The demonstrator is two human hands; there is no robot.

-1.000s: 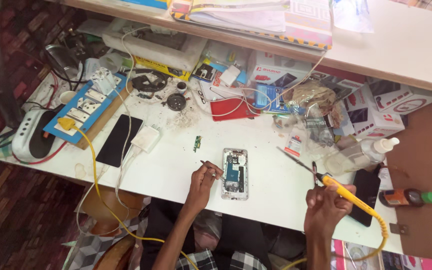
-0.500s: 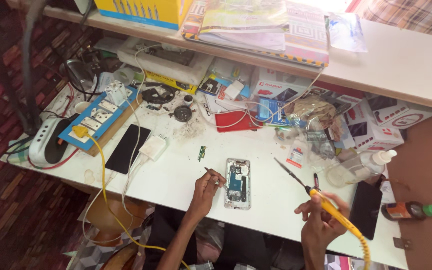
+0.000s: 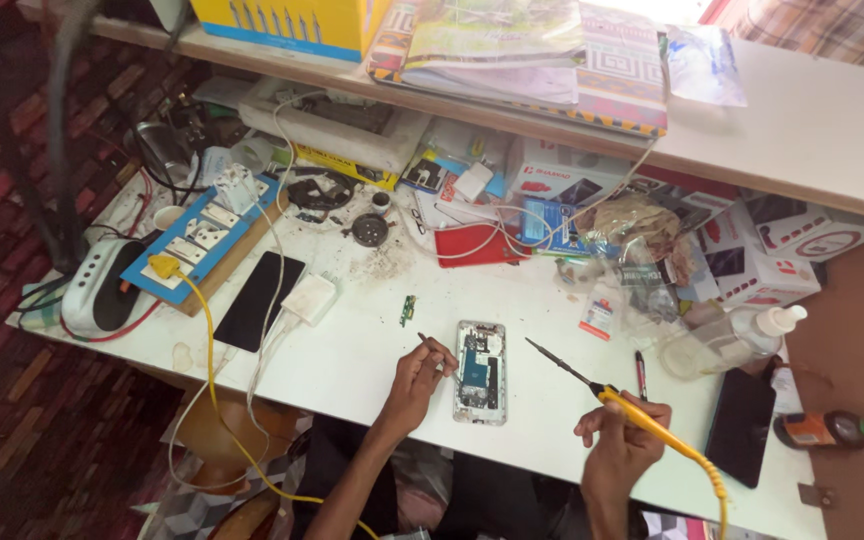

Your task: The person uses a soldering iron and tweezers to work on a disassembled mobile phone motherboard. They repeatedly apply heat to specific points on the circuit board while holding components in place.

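Note:
An opened phone [image 3: 480,371] lies face down on the white table [image 3: 352,350], its circuit board showing. My left hand [image 3: 417,377] rests just left of it and pinches a thin dark tool whose tip points up and left. My right hand [image 3: 620,443] holds a yellow-handled soldering iron [image 3: 607,396] off to the phone's right, with the metal tip lifted and aimed toward the phone but apart from it. The iron's yellow cord trails down past the table's front edge.
A blue power strip [image 3: 202,235], a black phone [image 3: 260,299] and a white charger [image 3: 308,298] lie at the left. A small green board [image 3: 408,308], a red case [image 3: 477,245], boxes, a clear bottle [image 3: 732,340], a brown bottle [image 3: 832,430] and a shelf [image 3: 802,130] crowd the back and right.
The view has shifted and tilted a little. My right hand with the soldering iron has risen slightly, its tip nearer the phone. My left hand stays beside the phone.

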